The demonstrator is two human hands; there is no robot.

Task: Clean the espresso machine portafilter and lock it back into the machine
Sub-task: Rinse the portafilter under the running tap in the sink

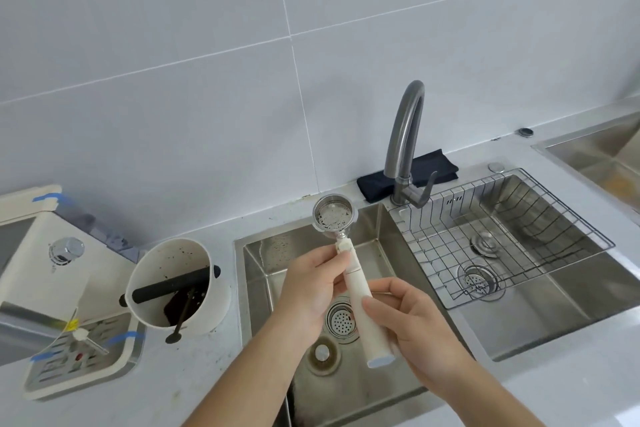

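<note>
While we look down from the head view, we count one portafilter (349, 267) held above the left sink basin (263, 263); our left hand (311, 291) pinches the cream handle near its metal neck, and our right hand (412, 322) curls round the lower handle; dark grounds speckle the single basket; on the bench (214, 374) sit one knock box (176, 288), one espresso machine (52, 281), one faucet (408, 149) and two more basins, one holding a wire rack (502, 232).
</note>
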